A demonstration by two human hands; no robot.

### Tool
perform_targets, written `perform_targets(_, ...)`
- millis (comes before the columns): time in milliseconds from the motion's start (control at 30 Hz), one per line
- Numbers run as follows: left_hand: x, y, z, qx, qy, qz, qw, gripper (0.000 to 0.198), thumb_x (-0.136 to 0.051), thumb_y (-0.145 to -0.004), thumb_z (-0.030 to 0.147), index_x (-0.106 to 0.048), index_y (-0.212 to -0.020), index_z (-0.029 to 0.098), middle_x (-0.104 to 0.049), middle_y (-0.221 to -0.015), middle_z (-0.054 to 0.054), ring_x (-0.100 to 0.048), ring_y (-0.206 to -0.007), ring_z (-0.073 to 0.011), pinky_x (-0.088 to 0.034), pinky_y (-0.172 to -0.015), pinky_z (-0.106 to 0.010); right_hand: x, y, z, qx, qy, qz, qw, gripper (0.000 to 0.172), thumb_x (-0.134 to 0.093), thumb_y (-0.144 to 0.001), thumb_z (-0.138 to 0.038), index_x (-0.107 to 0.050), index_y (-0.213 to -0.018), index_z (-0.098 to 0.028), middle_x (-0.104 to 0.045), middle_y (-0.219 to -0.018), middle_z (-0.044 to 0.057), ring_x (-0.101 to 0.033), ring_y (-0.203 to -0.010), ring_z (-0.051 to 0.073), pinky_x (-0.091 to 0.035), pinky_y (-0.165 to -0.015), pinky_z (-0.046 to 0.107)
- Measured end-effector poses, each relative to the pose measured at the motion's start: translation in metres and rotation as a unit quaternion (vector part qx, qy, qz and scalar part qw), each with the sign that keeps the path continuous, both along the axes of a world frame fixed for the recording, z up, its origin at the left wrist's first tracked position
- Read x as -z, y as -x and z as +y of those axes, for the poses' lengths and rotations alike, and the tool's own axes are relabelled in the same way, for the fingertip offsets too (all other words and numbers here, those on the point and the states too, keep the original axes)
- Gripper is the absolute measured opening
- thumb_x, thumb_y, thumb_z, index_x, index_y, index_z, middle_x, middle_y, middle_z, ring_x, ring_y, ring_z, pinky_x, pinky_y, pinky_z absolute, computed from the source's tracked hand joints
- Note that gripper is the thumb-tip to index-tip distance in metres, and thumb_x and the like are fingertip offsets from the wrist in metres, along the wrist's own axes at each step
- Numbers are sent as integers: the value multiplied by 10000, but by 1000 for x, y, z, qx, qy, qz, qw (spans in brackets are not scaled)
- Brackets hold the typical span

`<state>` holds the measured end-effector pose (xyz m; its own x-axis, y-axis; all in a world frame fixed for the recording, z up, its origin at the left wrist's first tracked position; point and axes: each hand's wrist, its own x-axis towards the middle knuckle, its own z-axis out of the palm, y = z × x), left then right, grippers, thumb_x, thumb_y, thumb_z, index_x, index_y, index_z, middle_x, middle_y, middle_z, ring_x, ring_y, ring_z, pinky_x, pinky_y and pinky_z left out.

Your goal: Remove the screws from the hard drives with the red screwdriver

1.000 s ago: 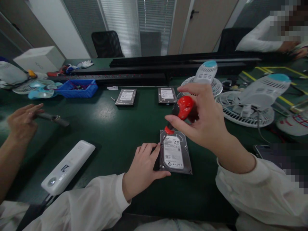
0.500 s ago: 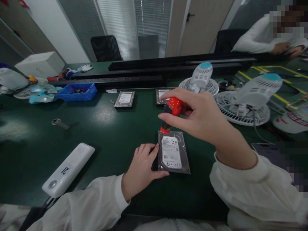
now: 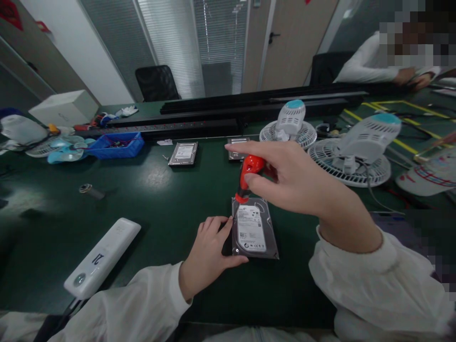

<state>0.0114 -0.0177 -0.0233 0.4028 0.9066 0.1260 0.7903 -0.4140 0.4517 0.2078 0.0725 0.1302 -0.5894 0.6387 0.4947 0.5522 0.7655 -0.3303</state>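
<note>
A hard drive (image 3: pixel 269 232) with a white label lies flat on the table in front of me. My left hand (image 3: pixel 208 249) grips its left side, fingertips at the left edge and thumb at the near corner. In my right hand (image 3: pixel 285 178) is a red and black screwdriver (image 3: pixel 252 165), held from above between thumb and fingers with the index finger stretched out. Its shaft points down to the left edge of the drive, near my left fingertips. The tip itself is too small to make out.
Two more hard drives, one left (image 3: pixel 184 153) and one right (image 3: pixel 233 154), lie farther back. A blue bin (image 3: pixel 121 151) and white fan parts (image 3: pixel 351 164) flank them. A white power bank (image 3: pixel 103 256) and a metal cylinder (image 3: pixel 90 191) lie left. A co-worker (image 3: pixel 370 59) sits across the table.
My right hand has turned a little around the screwdriver, with the index finger now straighter and the thumb higher on the handle. My left hand stays on the drive. The view has shifted slightly.
</note>
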Motion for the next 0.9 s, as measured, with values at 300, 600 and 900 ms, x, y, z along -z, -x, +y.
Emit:
perform_targets(300, 8, 2, 0, 7, -25, 4, 1000, 866, -838, -785, 565, -512, -1469, 147, -589, -1336, -166, -540, -1189, -354, -490, -946, -509, 1, 0, 2, -34, 3, 1, 999, 546, -509, -918, -250, -570, -1444, -114, -701, -1330, 120, -683, -1049, 227, -490, -911, 370)
perform_targets(600, 14, 3, 0, 10, -55, 13, 998, 840, -850, -784, 531, -532, -1449, 130, -602, -1317, -168, -547, -1177, -360, -491, -920, -490, 2, -1, -1, -11, 59, -14, 998, 539, -506, -945, -296, -487, -1458, -132, -707, -884, 25, -590, -718, 151, -451, -733, 314)
perform_targets(900, 16, 4, 1, 7, -61, 13, 998, 825, -838, -786, 553, -528, -1450, 173, -608, -1310, -153, -555, -1166, -347, -495, -912, -474, 2, -4, 2, -4, 71, -5, 997, 478, -510, -999, -498, -612, -1301, -141, -657, -767, -9, -537, -624, 119, -387, -665, 293)
